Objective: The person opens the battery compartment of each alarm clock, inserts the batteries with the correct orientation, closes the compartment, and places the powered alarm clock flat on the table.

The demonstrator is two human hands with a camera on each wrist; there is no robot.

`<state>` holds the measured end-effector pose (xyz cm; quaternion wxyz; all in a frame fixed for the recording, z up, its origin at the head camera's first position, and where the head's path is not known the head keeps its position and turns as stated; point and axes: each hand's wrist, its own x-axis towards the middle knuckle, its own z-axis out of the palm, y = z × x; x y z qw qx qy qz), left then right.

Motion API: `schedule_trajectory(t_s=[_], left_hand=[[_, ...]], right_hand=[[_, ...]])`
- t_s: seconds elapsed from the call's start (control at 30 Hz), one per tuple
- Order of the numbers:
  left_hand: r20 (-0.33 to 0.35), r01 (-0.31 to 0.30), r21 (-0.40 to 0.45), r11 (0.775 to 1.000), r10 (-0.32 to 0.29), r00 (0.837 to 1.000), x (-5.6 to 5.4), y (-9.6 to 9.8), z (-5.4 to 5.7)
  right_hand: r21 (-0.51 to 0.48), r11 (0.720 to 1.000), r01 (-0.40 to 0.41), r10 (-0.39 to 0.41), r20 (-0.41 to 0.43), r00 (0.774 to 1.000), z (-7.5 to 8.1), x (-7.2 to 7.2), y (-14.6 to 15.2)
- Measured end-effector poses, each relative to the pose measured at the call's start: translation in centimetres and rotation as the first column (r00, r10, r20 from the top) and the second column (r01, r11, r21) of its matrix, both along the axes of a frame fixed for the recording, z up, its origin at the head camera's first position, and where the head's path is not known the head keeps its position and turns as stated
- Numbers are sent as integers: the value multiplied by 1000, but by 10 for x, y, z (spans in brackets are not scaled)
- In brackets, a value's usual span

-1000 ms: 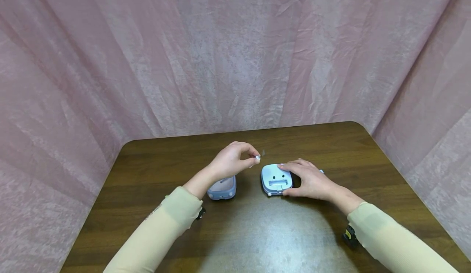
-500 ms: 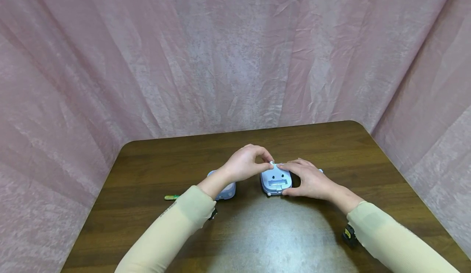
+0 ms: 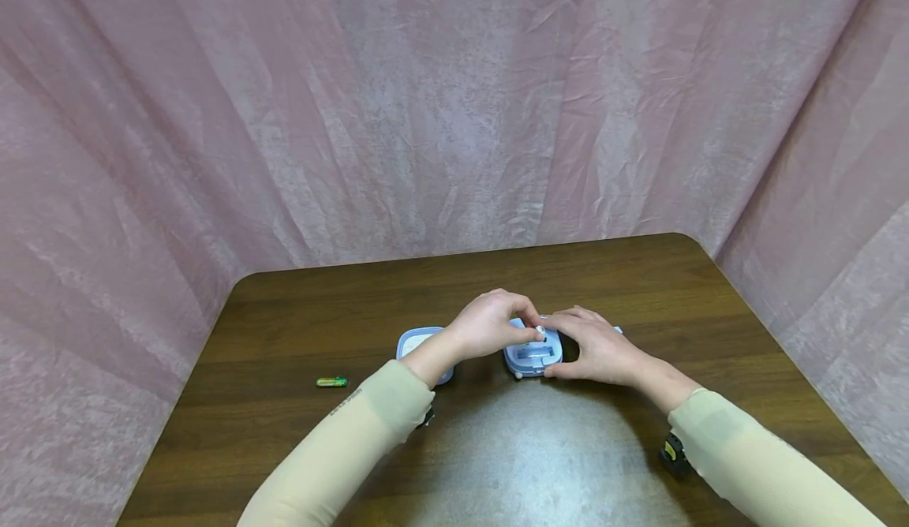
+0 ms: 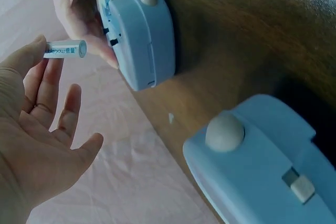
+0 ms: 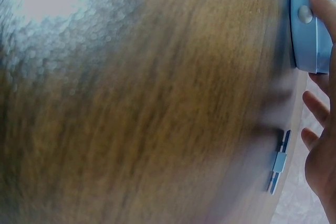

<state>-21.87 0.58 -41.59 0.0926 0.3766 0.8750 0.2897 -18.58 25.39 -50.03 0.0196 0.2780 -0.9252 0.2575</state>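
Observation:
My left hand (image 3: 490, 324) pinches a small white battery (image 4: 65, 49) by one end between thumb and finger, its printed side and far end showing in the left wrist view. In the head view it is right over a pale blue rounded device (image 3: 524, 360), which lies with a recessed slot and dark round spots facing up. My right hand (image 3: 600, 349) holds that device from the right, thumb at the near edge and fingers on the far side. In the right wrist view the thumb (image 5: 321, 4) presses beside a white knob.
A second pale blue device (image 4: 252, 166) stands left of the first, partly hidden by my left wrist in the head view. Farther left lies a green and yellow battery (image 3: 331, 382). A small blue cover-like piece (image 5: 279, 162) lies beyond my right hand.
My left hand has moved right and toward me with the white battery, from beside the device to over it. The green battery has come out from behind the left arm. The right hand stays put.

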Motion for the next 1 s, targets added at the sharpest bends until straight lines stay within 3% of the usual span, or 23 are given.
schedule_trajectory(t_s=[0.3,0.53,1.0], left_hand=[[13,-7,-6,1000,7,1000,-1,6,-9],[16,22,-16,1000,-22,1000,-4,11,-16],[-55,46,-73,996,-50,997,-1,20,-28]], right_hand=[[-1,1000,-6,6,18,1000,2,0,-1],[-2,1000,-19,19,7,1000,2,0,-1],[-6,1000,-21,21,-1,1000,0,0,-1]])
